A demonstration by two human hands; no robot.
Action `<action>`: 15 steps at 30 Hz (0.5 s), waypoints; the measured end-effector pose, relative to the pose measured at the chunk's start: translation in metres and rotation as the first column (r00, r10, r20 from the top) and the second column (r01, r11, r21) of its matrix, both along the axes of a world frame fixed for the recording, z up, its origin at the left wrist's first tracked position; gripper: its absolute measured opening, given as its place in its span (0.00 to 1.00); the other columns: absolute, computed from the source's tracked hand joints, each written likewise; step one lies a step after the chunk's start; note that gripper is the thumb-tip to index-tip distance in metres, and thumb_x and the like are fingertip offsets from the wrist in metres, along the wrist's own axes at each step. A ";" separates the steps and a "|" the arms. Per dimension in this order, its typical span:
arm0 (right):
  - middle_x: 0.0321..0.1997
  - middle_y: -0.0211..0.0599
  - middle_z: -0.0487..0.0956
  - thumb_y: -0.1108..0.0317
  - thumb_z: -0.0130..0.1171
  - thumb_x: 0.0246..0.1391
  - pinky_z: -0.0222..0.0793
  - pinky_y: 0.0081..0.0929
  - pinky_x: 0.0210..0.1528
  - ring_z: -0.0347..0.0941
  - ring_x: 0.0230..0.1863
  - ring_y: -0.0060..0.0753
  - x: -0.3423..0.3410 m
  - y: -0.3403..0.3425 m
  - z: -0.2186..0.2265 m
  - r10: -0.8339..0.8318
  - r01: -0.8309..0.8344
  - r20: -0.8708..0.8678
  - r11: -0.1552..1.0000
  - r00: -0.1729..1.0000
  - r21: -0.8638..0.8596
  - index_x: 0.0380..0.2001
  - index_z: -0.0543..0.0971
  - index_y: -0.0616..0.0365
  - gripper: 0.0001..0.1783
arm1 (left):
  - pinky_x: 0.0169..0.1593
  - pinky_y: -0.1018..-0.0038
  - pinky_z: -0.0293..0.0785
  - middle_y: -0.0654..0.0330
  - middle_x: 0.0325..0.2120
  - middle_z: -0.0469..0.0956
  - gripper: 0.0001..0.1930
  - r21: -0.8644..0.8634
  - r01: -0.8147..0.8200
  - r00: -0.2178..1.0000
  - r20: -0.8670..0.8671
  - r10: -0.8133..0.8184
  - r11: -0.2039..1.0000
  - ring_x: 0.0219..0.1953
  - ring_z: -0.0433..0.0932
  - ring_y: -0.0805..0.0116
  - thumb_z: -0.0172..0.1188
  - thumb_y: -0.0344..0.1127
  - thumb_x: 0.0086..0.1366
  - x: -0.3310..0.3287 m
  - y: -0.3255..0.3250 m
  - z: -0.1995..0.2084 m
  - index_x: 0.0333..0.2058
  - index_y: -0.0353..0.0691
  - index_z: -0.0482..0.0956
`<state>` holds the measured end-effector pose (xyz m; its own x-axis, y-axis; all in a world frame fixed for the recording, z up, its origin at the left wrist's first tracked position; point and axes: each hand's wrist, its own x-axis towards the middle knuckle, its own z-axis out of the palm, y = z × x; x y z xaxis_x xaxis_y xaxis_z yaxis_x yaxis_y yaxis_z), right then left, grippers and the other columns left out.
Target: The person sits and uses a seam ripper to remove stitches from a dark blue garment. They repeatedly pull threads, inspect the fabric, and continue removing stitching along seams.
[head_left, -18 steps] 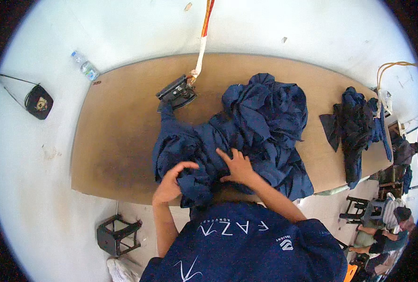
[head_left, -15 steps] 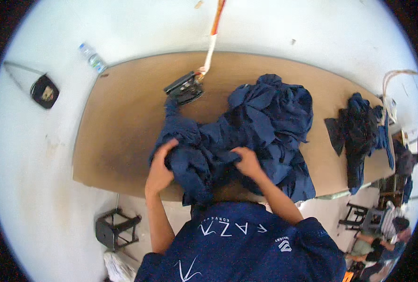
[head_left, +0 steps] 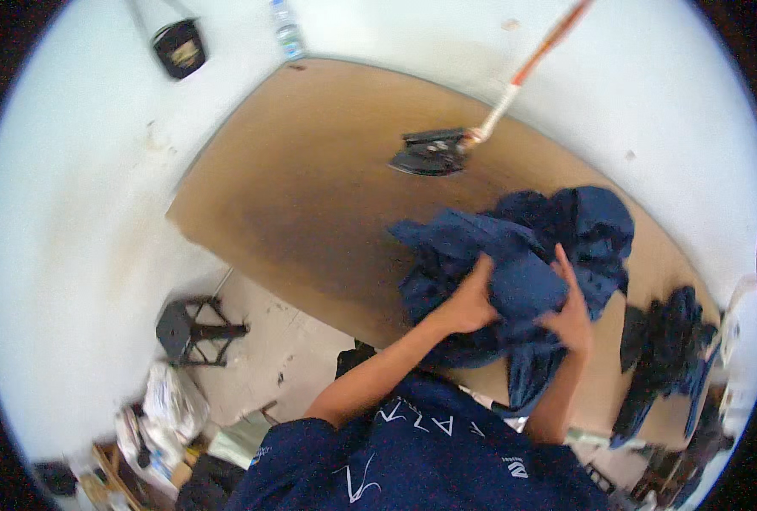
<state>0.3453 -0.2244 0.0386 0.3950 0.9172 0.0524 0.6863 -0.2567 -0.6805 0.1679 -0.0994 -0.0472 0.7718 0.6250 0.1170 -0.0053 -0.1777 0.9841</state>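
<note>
A crumpled heap of dark blue garments (head_left: 523, 285) lies on the right part of the brown table. My left hand (head_left: 474, 300) grips the near left side of a bunched garment, its thumb over the cloth. On the other side my right hand (head_left: 572, 311) clasps the same bunch, with a fold bulging between the two hands. Cloth hides some of the fingertips, and the hands are slightly blurred. Beyond the heap, a black iron (head_left: 434, 153) with a cloth-wrapped cord (head_left: 499, 112) rests on the table.
The brown table (head_left: 310, 145) runs along a pale wall. More dark clothes (head_left: 664, 358) lie at its right end. A plastic bottle (head_left: 287, 32) stands past the far left corner. On the floor at left are a black stool (head_left: 195, 330) and a white plastic bag (head_left: 174, 400).
My view has swung left. Both hands have shifted the bunched garment rightward, away from the iron, and gathered it closer together. The sleeve-like piece by the iron has been pulled away.
</note>
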 end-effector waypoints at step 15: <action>0.61 0.54 0.68 0.67 0.66 0.45 0.57 0.49 0.66 0.61 0.65 0.57 0.053 0.009 -0.049 -0.581 0.712 0.690 0.689 0.431 0.135 0.61 0.65 0.64 0.38 | 0.48 0.63 0.73 0.54 0.38 0.74 0.19 0.110 -0.574 0.624 -0.583 0.520 0.811 0.43 0.76 0.55 0.64 0.31 0.57 -0.245 0.031 -0.086 0.49 0.44 0.76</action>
